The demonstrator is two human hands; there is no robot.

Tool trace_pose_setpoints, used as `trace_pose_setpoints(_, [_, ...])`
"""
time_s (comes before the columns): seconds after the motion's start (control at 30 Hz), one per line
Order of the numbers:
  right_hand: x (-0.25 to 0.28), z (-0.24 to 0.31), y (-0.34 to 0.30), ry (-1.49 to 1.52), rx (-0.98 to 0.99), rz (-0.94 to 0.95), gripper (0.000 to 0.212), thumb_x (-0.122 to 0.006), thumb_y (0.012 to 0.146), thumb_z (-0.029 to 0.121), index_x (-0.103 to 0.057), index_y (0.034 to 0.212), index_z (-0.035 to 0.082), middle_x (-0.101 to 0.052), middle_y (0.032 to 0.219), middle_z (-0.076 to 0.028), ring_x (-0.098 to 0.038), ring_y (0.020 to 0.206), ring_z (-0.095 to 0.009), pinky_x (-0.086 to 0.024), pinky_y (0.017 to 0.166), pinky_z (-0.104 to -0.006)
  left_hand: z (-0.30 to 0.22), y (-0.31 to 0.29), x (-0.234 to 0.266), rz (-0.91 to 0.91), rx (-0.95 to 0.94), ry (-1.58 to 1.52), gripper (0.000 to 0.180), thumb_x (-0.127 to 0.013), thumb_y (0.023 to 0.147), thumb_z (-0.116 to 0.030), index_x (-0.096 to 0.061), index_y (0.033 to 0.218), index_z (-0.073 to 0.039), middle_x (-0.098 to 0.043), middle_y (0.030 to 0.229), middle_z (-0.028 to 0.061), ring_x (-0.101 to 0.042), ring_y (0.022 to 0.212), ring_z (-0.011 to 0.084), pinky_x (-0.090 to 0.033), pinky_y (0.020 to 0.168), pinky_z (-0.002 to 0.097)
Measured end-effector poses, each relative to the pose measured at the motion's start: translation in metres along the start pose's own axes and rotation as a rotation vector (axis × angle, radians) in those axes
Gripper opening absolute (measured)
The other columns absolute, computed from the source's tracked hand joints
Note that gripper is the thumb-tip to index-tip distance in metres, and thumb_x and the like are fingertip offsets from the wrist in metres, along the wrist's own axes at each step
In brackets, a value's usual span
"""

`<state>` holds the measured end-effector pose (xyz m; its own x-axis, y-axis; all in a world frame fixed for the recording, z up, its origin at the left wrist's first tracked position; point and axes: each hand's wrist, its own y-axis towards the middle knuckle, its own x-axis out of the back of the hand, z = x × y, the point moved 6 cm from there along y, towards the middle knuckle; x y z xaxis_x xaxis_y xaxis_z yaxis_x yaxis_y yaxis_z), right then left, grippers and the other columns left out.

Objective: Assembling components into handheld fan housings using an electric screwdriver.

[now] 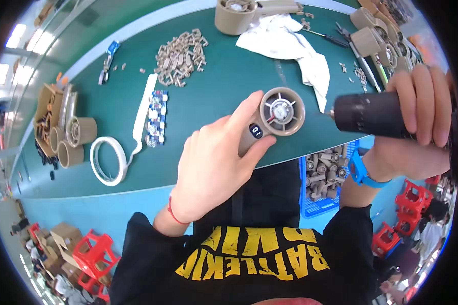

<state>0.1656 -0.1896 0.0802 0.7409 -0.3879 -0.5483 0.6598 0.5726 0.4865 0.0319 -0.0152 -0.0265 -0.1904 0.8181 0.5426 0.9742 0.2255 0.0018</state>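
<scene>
My left hand (213, 152) is closed around a beige handheld fan (299, 113), its round end facing up. Spokes and a pale hub show inside the ring, and a small dark display lights up on its side. To the right, my right hand (425, 109) grips a black electric screwdriver (369, 113) held level. The tool's tip points left at the fan, with a gap between them. Part of the screwdriver's body is hidden behind my fingers. Just beyond the fan lies a white cloth (285, 40) on the green table.
A heap of small beige parts (180, 57) lies at the back. Left of my hand are a strip of blue circuit boards (156, 119), a white tape roll (108, 161) and beige housings (81, 130). More housings (369, 40) crowd the far right. Below the edge sits a blue basket (318, 207).
</scene>
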Motion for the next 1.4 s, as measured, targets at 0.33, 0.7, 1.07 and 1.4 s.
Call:
trace_pose_setpoints(0.33, [-0.018,-0.040,0.026,-0.147,-0.129,0.390,0.053,-0.064,0.083,0.048,-0.046,0.116,0.010,-0.050,0.069,0.006,-0.048,0.057,-0.006,-0.042,0.057,-0.0203,0.002,-0.004,0.006,0.040,0.036,0.067,0.053,-0.076,0.076,-0.015,-0.056,0.126,-0.012,-0.067,0.078,0.0129,-0.065,0.065,0.0311,-0.049,0.059,0.0347])
trace_pose_setpoints(0.7, [-0.038,-0.055,0.023,-0.330,-0.176,0.571,0.048,-0.068,0.086,0.045,-0.049,0.117,0.013,-0.058,0.079,0.004,-0.055,0.062,-0.009,-0.048,0.062,-0.0219,0.006,-0.005,0.004,0.037,0.015,0.085,0.055,-0.076,0.076,-0.015,-0.055,0.127,-0.013,-0.066,0.075,0.0117,-0.063,0.061,0.0297,-0.048,0.056,0.0356])
trace_pose_setpoints(1.07, [-0.032,-0.053,0.021,-0.490,-0.229,0.359,0.032,-0.064,0.084,0.047,-0.057,0.072,0.018,-0.053,0.064,0.005,-0.054,0.052,-0.002,-0.047,0.056,-0.0127,0.009,-0.006,0.003,0.045,0.008,0.063,0.055,-0.075,0.076,-0.015,-0.054,0.127,-0.014,-0.067,0.080,0.0114,-0.064,0.068,0.0302,-0.049,0.058,0.0366])
trace_pose_setpoints(1.4, [-0.007,-0.055,0.034,-0.030,-0.239,0.730,0.018,-0.069,0.085,0.027,-0.062,0.076,0.014,-0.064,0.070,0.001,-0.062,0.055,-0.007,-0.053,0.061,-0.0146,0.010,-0.007,0.003,0.051,0.016,0.055,0.054,-0.075,0.076,-0.015,-0.054,0.126,-0.013,-0.067,0.083,0.0097,-0.064,0.069,0.0304,-0.048,0.058,0.0379])
